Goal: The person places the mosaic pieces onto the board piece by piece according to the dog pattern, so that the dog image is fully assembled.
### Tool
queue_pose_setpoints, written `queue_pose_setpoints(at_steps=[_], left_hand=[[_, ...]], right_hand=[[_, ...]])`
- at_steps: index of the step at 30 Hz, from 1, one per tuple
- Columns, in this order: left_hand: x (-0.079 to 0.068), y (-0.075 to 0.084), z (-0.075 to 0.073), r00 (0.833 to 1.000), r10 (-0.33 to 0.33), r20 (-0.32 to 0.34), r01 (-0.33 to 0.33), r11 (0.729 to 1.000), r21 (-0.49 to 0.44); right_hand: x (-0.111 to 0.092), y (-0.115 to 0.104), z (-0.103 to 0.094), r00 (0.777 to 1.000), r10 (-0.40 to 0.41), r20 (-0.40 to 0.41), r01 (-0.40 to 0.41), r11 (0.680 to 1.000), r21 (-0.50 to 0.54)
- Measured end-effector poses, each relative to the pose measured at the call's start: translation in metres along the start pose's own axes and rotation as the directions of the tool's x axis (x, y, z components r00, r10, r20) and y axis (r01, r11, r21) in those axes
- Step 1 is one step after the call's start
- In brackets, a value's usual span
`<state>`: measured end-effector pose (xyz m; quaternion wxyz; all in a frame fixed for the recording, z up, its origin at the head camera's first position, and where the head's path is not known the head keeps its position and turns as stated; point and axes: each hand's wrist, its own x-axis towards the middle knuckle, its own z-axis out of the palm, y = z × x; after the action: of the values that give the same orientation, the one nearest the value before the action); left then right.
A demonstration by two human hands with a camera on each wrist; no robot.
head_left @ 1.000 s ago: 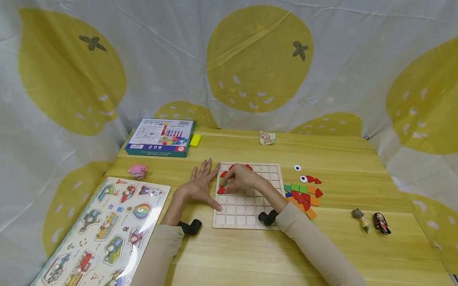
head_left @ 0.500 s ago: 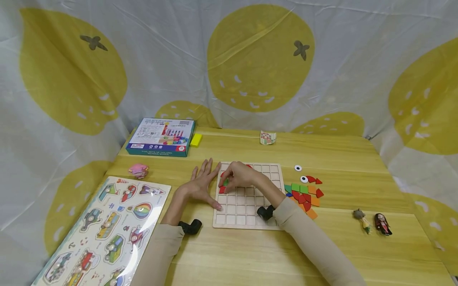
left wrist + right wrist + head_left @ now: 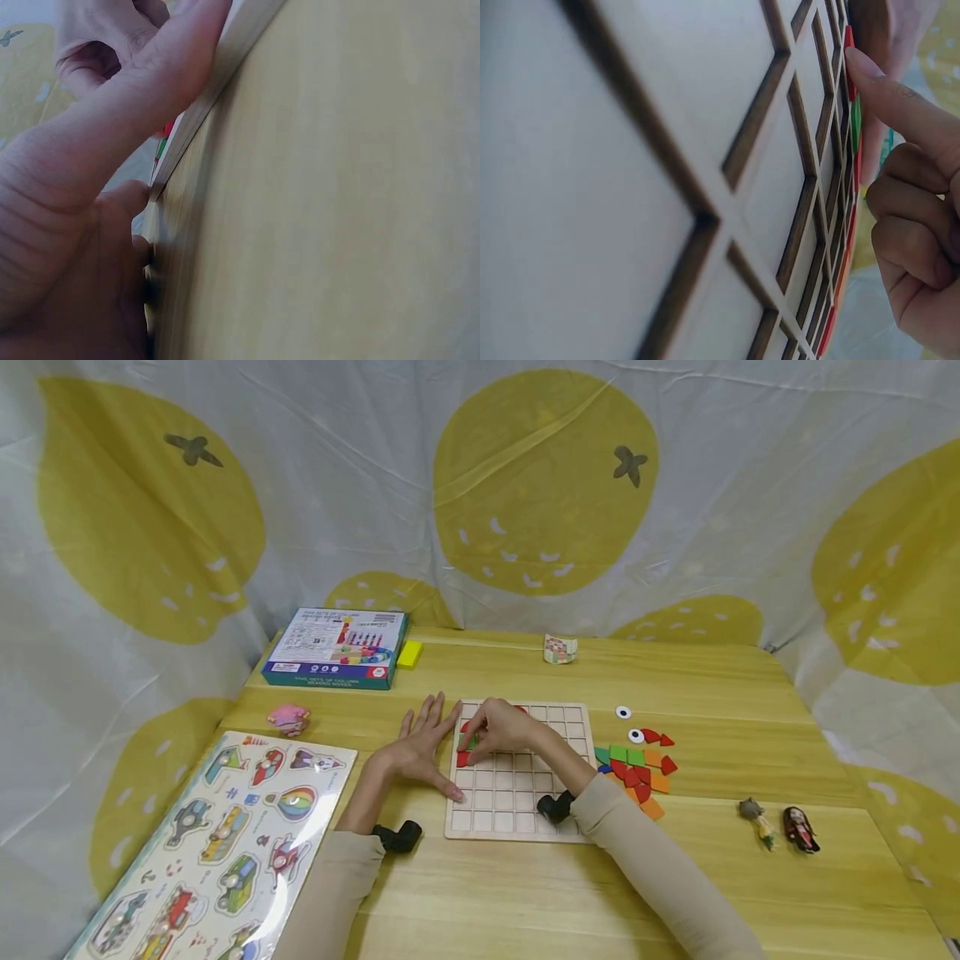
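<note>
- The wooden table (image 3: 480,893) spans the lower half of the frame, under everything I am handling.
- A vehicle picture puzzle (image 3: 327,789) lies at the lower left, apart from my left hand.
- The wooden grid board (image 3: 504,799) lies flat just below the frame's centre. I judge it stiff and fairly light, apt to slide if pushed, so its outer edges are the place to hold it.
- My left hand (image 3: 416,752) is spread at the board's left side, fingers fanned, thumb against the edge.
- My right hand (image 3: 504,728) is over the board's upper left part, several fingers curled, one fingertip touching the red tile (image 3: 462,760); whether I pinch it, I cannot tell.
- Loose coloured tiles (image 3: 637,777) lie clustered beside the board, right of the frame's centre.
- That red tile is at the board's left edge, next to a green tile (image 3: 856,124). It looks thin, hard and light, probably a little slippery on its face; two opposite edges should give the surest hold.
</note>
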<state>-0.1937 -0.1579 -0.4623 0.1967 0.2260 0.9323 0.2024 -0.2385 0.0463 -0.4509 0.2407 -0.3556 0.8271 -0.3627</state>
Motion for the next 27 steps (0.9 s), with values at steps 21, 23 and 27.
queue_pose_setpoints(at_steps=[21,23,27], left_hand=[[0.001,-0.001,0.0,1.0,-0.019,0.001,0.019,0.999,-0.027],[0.001,0.0,0.0,1.0,-0.016,-0.001,0.016,1.0,-0.024],[0.001,0.001,0.0,1.0,-0.004,0.0,0.004,1.0,-0.019]], right_hand=[[-0.17,0.079,-0.098,0.753,0.459,-0.472,-0.416,0.887,0.2],[-0.177,0.089,-0.098,0.708,0.523,-0.474,-0.472,0.85,0.233],[-0.179,0.1,-0.095,0.654,0.59,-0.473,-0.53,0.804,0.27]])
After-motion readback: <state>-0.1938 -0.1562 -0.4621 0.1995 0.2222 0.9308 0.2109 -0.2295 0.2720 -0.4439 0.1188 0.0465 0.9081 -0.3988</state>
